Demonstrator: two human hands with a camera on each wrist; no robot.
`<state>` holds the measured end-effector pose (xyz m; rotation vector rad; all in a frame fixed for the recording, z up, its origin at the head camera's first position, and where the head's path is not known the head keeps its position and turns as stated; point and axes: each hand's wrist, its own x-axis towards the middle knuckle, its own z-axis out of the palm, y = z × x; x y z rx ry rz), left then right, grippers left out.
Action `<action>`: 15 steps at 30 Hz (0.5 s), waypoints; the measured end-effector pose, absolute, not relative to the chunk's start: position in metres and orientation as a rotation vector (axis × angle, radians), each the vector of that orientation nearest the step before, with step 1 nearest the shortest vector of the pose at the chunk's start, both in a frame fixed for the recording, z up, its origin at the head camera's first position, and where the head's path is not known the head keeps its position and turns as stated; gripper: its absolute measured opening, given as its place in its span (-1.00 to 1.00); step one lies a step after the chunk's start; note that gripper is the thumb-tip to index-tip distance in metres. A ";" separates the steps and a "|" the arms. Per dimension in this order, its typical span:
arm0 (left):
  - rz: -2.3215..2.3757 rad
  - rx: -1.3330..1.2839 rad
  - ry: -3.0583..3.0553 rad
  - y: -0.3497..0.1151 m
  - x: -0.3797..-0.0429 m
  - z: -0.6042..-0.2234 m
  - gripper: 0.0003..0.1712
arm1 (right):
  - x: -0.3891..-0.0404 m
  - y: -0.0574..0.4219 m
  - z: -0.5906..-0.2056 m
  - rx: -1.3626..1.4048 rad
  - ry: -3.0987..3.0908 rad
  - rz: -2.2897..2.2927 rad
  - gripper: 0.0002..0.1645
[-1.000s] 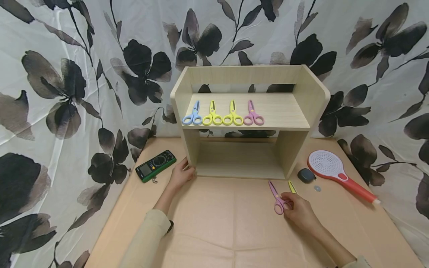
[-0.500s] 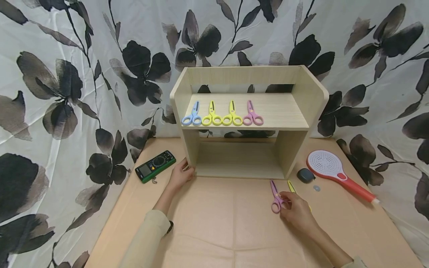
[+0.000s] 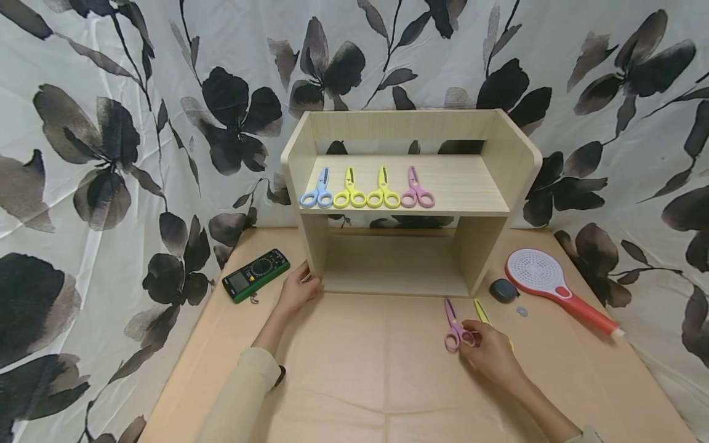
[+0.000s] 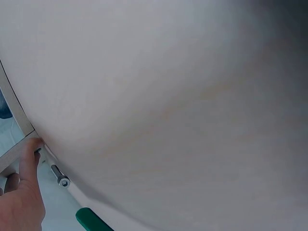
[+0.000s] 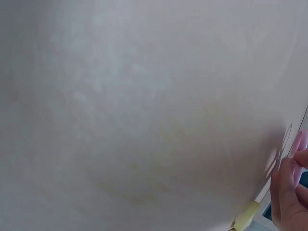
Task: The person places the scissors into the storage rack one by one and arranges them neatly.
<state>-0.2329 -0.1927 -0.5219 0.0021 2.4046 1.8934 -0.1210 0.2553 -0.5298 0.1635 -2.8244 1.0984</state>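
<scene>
Purple scissors (image 3: 451, 319), blades pointing away toward the shelf, are pinched at a handle loop by my right hand (image 3: 488, 352). Partly covered by that hand, yellow scissors (image 3: 480, 310) lie on the table. My left hand (image 3: 298, 289) grips the lower left front corner of the wooden shelf (image 3: 460, 181); in the left wrist view its finger (image 4: 30, 166) lies against the panel edge. Along the upper board stand in a row blue scissors (image 3: 323, 179), two yellow pairs, left yellow scissors (image 3: 349, 179) and right yellow scissors (image 3: 383, 179), and pink scissors (image 3: 413, 179).
A green multimeter (image 3: 256, 275) lies left of the shelf. To the right are a dark rounded box-like object (image 3: 504, 290), a small grey disc (image 3: 522, 312) and a red-handled white perforated paddle (image 3: 556, 286). A floral curtain (image 3: 232, 37) hangs behind the table (image 3: 354, 369).
The purple scissors have turned slightly, with both handle loops showing more, and my right hand has shifted a little left. My left hand keeps its place on the shelf corner.
</scene>
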 end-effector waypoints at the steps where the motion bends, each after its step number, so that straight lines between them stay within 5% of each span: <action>1: 1.899 0.000 2.400 -0.193 -0.233 -0.522 -0.22 | -0.121 0.255 -0.529 0.145 -2.831 1.115 -0.52; 15: 1.898 0.011 2.406 -0.196 -0.234 -0.524 -0.23 | -0.102 0.252 -0.509 -0.007 -2.724 1.340 -0.50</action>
